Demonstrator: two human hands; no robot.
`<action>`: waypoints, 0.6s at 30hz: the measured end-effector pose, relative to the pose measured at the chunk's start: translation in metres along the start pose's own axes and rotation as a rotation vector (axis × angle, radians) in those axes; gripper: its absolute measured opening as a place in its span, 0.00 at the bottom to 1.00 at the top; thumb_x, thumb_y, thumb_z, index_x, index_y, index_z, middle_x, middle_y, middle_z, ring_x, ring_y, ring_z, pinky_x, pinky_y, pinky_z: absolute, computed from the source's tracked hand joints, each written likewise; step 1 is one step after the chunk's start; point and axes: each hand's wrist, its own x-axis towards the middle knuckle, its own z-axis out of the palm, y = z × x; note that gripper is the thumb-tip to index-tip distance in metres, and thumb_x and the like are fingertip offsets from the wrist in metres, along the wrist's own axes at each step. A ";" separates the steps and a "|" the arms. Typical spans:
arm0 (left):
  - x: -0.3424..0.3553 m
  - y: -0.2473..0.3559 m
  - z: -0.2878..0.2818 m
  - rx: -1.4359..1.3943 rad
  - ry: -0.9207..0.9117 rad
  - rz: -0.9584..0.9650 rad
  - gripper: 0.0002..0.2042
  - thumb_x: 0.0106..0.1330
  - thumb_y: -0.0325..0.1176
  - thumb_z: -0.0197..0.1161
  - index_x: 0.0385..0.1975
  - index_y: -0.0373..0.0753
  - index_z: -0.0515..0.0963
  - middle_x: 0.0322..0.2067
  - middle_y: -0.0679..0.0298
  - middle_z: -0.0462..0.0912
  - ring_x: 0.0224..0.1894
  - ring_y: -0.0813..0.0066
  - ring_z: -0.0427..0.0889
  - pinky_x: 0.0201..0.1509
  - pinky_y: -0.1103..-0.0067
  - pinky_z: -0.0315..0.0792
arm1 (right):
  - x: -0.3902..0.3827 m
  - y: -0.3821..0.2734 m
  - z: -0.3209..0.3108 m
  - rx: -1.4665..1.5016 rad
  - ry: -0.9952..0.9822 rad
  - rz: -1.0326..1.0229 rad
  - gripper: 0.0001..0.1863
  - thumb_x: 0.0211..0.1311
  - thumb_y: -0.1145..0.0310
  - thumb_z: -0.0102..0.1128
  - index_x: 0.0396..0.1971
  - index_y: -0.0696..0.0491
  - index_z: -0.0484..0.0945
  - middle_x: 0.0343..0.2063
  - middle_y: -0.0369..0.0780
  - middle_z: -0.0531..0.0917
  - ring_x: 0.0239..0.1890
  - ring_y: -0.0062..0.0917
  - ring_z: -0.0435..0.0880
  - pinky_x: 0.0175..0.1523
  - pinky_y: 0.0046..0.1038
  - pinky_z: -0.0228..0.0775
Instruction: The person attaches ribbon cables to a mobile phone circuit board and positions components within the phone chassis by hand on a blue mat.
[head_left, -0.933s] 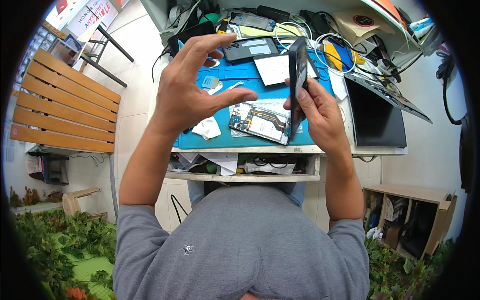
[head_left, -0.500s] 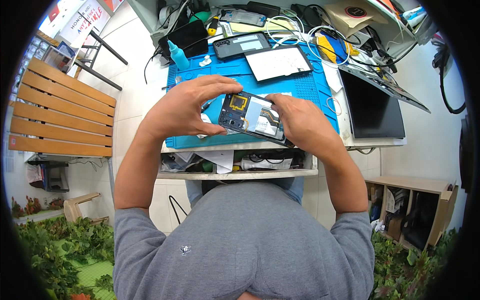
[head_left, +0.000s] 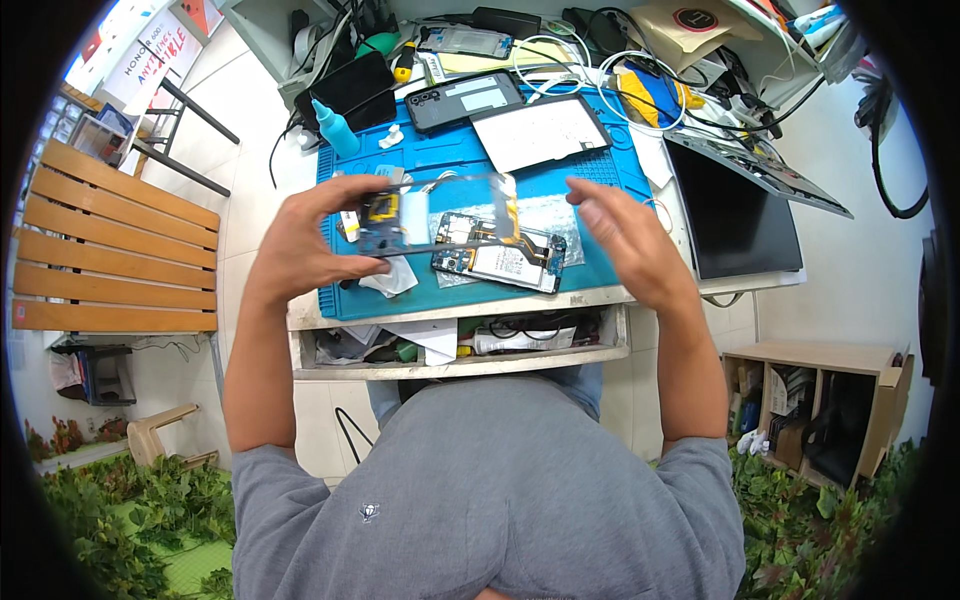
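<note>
My left hand (head_left: 312, 238) grips one end of a thin phone mid-frame (head_left: 382, 210) between thumb and fingers. The frame is see-through in the middle, carries a yellow-edged part near my grip, and is slightly blurred. Below and to its right, the opened phone body (head_left: 502, 266) lies tilted on clear bubble wrap (head_left: 572, 222), showing its battery, circuit board and ribbon cables. The frame partly covers its upper left. My right hand (head_left: 638, 245) hovers to the right of the phone body, fingers stretched out and holding nothing.
A blue repair mat (head_left: 607, 262) covers the desk. On it are a light-blue dropper bottle (head_left: 338, 130), a black phone back cover (head_left: 464, 100) and a white-faced panel (head_left: 538, 135). Cables (head_left: 640, 75) tangle behind. A dark screen (head_left: 735, 215) sits right; a cluttered drawer (head_left: 460, 372) is open below.
The mid-frame has come away from the phone body and moved left in my left hand. My right hand has let go and drawn off rightward. The phone body now lies on the mat.
</note>
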 end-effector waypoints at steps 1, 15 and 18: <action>-0.006 -0.008 -0.007 0.015 0.032 -0.034 0.47 0.48 0.40 0.98 0.72 0.38 0.85 0.66 0.57 0.92 0.69 0.62 0.90 0.81 0.63 0.79 | -0.002 -0.002 0.004 -0.114 -0.081 0.026 0.35 0.80 0.47 0.73 0.73 0.60 0.83 0.65 0.54 0.88 0.66 0.45 0.87 0.73 0.44 0.78; -0.016 -0.018 0.001 -0.031 0.144 -0.059 0.48 0.45 0.45 0.99 0.72 0.40 0.86 0.68 0.57 0.91 0.73 0.60 0.87 0.83 0.60 0.77 | 0.016 -0.001 0.030 -0.374 -0.278 -0.247 0.57 0.47 0.51 0.95 0.76 0.59 0.78 0.56 0.47 0.89 0.63 0.43 0.84 0.72 0.43 0.72; -0.018 -0.016 0.006 0.008 0.143 -0.030 0.48 0.45 0.44 0.99 0.71 0.43 0.87 0.69 0.60 0.90 0.73 0.61 0.87 0.80 0.62 0.78 | 0.018 0.004 0.030 -0.339 -0.291 -0.224 0.58 0.48 0.54 0.95 0.79 0.59 0.75 0.55 0.47 0.89 0.62 0.43 0.84 0.72 0.42 0.72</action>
